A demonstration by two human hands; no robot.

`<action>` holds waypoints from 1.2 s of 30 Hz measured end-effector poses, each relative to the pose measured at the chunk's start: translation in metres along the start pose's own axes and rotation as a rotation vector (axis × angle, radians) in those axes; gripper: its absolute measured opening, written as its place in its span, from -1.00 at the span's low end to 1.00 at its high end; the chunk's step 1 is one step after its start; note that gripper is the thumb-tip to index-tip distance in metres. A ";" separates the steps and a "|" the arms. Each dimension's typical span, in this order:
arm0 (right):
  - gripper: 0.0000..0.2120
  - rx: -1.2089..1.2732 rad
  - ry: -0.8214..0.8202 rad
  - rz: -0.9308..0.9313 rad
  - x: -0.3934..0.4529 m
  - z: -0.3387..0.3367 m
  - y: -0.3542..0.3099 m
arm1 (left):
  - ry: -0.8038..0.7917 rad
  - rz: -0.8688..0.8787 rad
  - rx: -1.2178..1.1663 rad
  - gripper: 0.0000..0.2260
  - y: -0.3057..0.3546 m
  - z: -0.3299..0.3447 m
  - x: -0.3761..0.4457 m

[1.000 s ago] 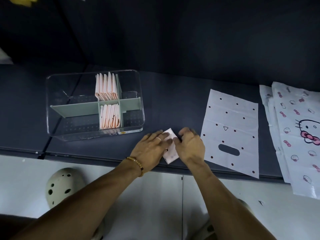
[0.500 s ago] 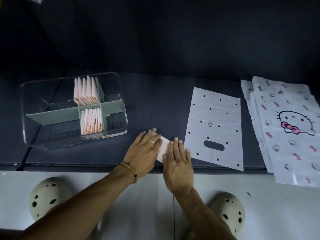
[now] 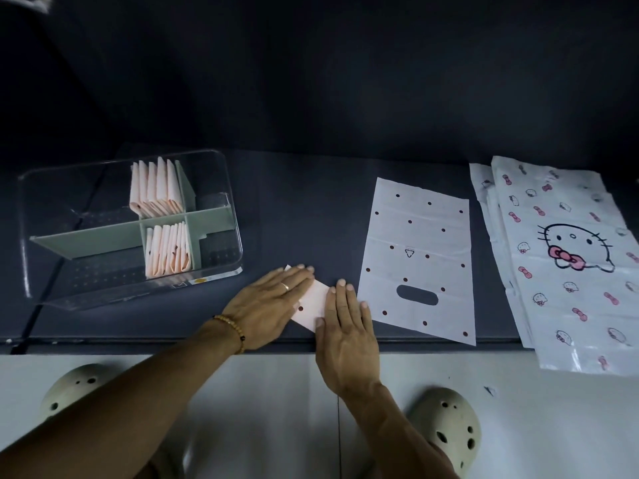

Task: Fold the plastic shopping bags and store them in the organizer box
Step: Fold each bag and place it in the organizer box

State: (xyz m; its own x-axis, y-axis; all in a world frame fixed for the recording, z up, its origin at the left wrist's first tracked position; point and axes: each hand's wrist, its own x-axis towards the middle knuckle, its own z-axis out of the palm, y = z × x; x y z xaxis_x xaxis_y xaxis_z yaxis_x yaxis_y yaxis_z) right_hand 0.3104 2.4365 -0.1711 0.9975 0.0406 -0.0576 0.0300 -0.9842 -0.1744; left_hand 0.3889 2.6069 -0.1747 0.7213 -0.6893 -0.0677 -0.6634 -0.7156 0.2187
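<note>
A small folded white bag (image 3: 313, 304) with dark dots lies near the front edge of the dark table (image 3: 304, 216). My left hand (image 3: 268, 305) lies flat on its left part, and my right hand (image 3: 345, 326) lies flat on its right part, both with fingers straight. A clear organizer box (image 3: 221, 271) with green dividers stands at the left. It holds two rows of folded pink bags (image 3: 155, 188) standing on edge. A flat dotted white bag (image 3: 418, 243) lies just right of my right hand.
A stack of cartoon-cat print bags (image 3: 567, 257) lies at the far right and hangs over the table's front edge. Below the table is a pale floor with my two cream clogs (image 3: 446, 426). A dark wall rises behind the table.
My right hand went from curled fingers on the folded bag to lying flat on it. The camera view shifted, so everything sits further left in the frame.
</note>
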 end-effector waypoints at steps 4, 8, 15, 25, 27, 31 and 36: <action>-0.46 -0.009 -0.069 -0.019 0.001 0.005 0.004 | -0.005 -0.077 0.003 -0.49 -0.022 -0.006 -0.014; -0.48 -0.001 -0.049 -0.008 0.000 0.002 0.001 | 0.000 -0.117 -0.015 -0.46 -0.016 -0.009 -0.013; -0.49 0.014 -0.011 -0.016 -0.001 -0.002 0.000 | 0.099 -0.119 0.053 -0.63 0.016 -0.023 0.027; -0.48 0.341 -0.015 0.059 0.008 -0.039 0.004 | 0.079 -0.382 -0.646 -0.95 0.027 -0.050 0.028; -0.51 0.580 0.045 0.235 0.020 -0.061 -0.009 | 0.163 -0.443 -1.015 -0.87 0.024 -0.066 0.019; -0.80 1.165 -0.011 0.406 0.042 -0.097 -0.037 | 0.389 -0.492 -1.445 -0.90 0.011 -0.104 0.000; -0.94 1.267 -0.042 0.266 0.066 -0.108 -0.081 | 0.538 -0.647 -1.599 -0.97 -0.019 -0.122 -0.026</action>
State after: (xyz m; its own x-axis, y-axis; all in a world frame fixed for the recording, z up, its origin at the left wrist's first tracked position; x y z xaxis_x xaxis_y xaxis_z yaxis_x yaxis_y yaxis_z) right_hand 0.3805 2.5003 -0.0542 0.9602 -0.1019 -0.2601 -0.2711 -0.1159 -0.9555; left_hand 0.4075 2.6520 -0.0584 0.9546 -0.0349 -0.2957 0.2970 0.1849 0.9368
